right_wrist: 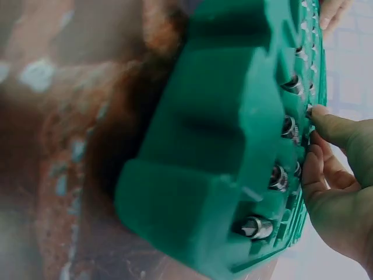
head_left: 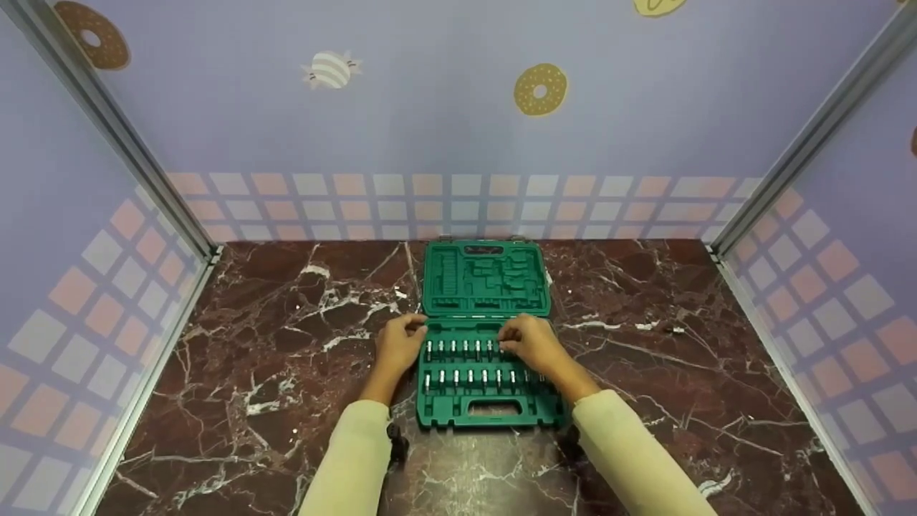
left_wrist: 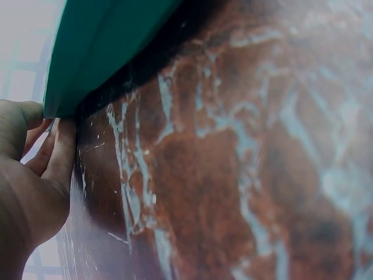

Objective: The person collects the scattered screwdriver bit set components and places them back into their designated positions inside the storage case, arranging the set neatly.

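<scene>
A green plastic tool case lies on the table with its lid folded back. Metal bit sockets stand in two rows in its lower half; one near the corner shows a cross-shaped tip in the right wrist view. My left hand holds the case's left edge near the hinge, thumb at the wall. Over the right part of the back row, my right hand pinches a small bit socket between thumb and fingers. The fingers hide most of that piece.
Moulded hollows fill the lid, and a carrying-handle slot opens at the case's front. Dark red marbled table top surrounds the case. Patterned panels in metal frames close off the back and both sides.
</scene>
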Action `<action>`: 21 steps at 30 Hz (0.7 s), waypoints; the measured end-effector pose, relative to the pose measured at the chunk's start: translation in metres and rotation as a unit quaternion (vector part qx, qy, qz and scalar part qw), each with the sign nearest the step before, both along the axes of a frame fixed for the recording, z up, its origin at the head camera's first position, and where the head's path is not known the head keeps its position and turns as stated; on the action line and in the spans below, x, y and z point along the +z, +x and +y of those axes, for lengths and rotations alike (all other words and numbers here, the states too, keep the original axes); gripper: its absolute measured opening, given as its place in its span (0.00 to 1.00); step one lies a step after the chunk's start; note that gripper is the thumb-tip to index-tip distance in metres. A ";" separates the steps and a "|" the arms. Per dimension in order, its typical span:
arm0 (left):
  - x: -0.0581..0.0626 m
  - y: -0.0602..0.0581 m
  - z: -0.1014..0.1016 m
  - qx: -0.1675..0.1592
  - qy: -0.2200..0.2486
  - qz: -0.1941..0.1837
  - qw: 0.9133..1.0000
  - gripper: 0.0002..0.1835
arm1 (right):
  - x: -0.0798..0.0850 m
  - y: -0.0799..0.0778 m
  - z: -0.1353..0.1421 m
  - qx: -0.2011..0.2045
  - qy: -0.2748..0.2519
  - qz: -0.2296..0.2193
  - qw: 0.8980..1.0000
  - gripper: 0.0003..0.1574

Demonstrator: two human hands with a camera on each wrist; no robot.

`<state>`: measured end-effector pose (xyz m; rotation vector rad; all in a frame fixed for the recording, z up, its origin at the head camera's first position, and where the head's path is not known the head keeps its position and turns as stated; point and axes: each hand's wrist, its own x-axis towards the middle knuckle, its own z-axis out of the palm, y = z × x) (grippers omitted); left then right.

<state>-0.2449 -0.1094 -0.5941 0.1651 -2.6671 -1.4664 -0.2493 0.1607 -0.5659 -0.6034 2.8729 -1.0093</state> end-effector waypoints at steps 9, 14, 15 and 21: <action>-0.001 0.001 0.001 0.005 -0.001 -0.007 1.000 0.10 | 0.000 -0.008 -0.001 -0.032 0.002 -0.048 0.998 0.08; -0.001 0.000 0.001 0.006 0.001 -0.011 1.000 0.10 | 0.003 -0.011 -0.002 -0.040 -0.001 -0.057 0.998 0.08; -0.001 0.000 0.000 0.006 0.001 -0.010 1.000 0.10 | 0.004 -0.011 -0.003 -0.042 -0.002 -0.059 0.997 0.08; -0.001 -0.001 0.000 0.004 -0.001 -0.010 1.000 0.10 | 0.004 -0.012 -0.004 -0.046 -0.010 -0.057 0.997 0.08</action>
